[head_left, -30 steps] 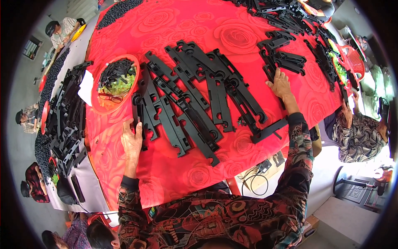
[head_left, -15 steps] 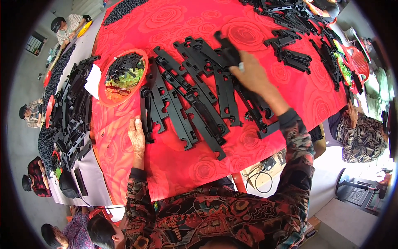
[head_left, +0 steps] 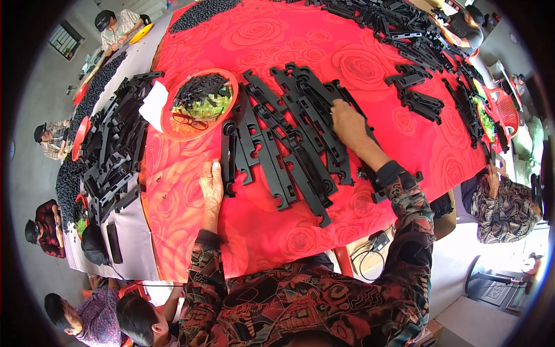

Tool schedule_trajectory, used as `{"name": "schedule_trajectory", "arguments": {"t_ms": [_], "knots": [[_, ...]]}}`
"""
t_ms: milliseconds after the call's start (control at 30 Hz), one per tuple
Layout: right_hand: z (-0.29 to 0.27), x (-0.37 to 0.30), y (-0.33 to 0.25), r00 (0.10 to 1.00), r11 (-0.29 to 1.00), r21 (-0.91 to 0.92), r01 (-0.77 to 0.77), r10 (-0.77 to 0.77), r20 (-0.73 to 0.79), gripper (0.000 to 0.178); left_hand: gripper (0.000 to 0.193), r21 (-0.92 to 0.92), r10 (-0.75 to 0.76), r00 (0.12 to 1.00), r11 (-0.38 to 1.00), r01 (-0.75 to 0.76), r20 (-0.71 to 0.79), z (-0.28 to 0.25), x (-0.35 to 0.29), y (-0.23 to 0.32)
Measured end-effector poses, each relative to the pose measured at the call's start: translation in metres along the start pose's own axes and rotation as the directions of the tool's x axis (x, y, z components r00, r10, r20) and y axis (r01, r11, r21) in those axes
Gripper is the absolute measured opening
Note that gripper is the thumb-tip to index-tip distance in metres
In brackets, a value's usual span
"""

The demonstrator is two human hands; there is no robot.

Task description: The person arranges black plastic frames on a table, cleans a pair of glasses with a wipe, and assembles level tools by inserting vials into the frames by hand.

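Several long black plastic strips with rounded notches (head_left: 276,170) lie fanned out side by side on the red rose-patterned cloth in front of me. At the right side of this pile, my right hand (head_left: 350,124) is closed, its curled fingers on a black strip (head_left: 359,105) that runs partly hidden beneath it. My left hand (head_left: 212,180) rests on the cloth beside the leftmost strip (head_left: 229,159), fingers stretched out and holding nothing.
An orange basket (head_left: 226,113) with small black pieces, green bits and glasses stands left of the pile, by a white paper (head_left: 154,107). Other black strips heap on the left table (head_left: 118,139) and at the far right (head_left: 404,40). Co-workers sit around.
My right hand has come down from beyond the pile with the blurred black strip onto the pile's right side. The view has shifted slightly. My left hand stays by the pile's left edge.
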State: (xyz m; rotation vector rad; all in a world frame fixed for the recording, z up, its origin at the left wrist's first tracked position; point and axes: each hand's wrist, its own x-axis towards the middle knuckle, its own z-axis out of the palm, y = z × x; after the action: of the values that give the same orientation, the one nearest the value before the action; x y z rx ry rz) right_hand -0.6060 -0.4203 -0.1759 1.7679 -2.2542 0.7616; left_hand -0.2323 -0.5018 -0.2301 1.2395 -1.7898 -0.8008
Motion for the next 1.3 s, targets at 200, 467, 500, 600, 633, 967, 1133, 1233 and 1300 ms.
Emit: {"name": "schedule_trajectory", "arguments": {"t_ms": [200,467,500,600,633,967,1133,1233,1300], "knots": [[-0.102,-0.025,0.066,0.925,0.991,0.053,-0.125,0.097,0.368,0.027,0.032,-0.034,-0.003,1.0,0.999,0.003,-0.018,-0.007,-0.003,0.006],[-0.128,-0.146,0.079,0.66,0.927,-0.335,0.169,0.146,0.737,0.04,0.025,-0.048,-0.011,0.999,0.999,0.009,-0.043,-0.003,-0.003,0.006],[-0.118,-0.158,0.087,0.703,0.922,-0.351,0.161,0.142,0.696,0.037,0.024,-0.05,0.026,0.998,0.998,-0.029,-0.053,-0.004,-0.003,0.005],[-0.121,-0.169,0.101,0.739,0.928,-0.325,0.182,0.088,0.668,0.035,0.024,-0.021,0.053,0.998,0.998,-0.054,-0.045,0.001,-0.002,0.0],[-0.125,-0.17,0.104,0.729,0.936,-0.283,0.209,0.044,0.683,0.035,0.024,-0.018,0.061,0.997,0.998,-0.062,-0.053,0.001,-0.002,0.0],[-0.183,-0.112,0.047,0.839,1.0,-0.022,-0.01,0.021,0.544,0.029,0.022,0.0,0.109,0.991,0.994,-0.11,-0.072,-0.003,-0.001,0.002],[-0.145,-0.054,-0.006,0.901,0.981,0.187,-0.059,-0.028,0.433,0.035,0.023,-0.044,0.061,0.996,0.997,-0.064,-0.065,-0.005,-0.005,0.004],[-0.11,-0.021,-0.026,0.888,0.973,0.229,-0.02,-0.088,0.452,0.039,0.023,-0.048,0.061,0.997,0.997,-0.063,-0.046,-0.001,-0.004,0.001],[-0.086,-0.005,-0.034,0.851,0.983,0.184,0.002,-0.098,0.516,0.038,0.023,-0.042,0.046,0.998,0.998,-0.048,-0.039,0.0,-0.005,0.006]]}}
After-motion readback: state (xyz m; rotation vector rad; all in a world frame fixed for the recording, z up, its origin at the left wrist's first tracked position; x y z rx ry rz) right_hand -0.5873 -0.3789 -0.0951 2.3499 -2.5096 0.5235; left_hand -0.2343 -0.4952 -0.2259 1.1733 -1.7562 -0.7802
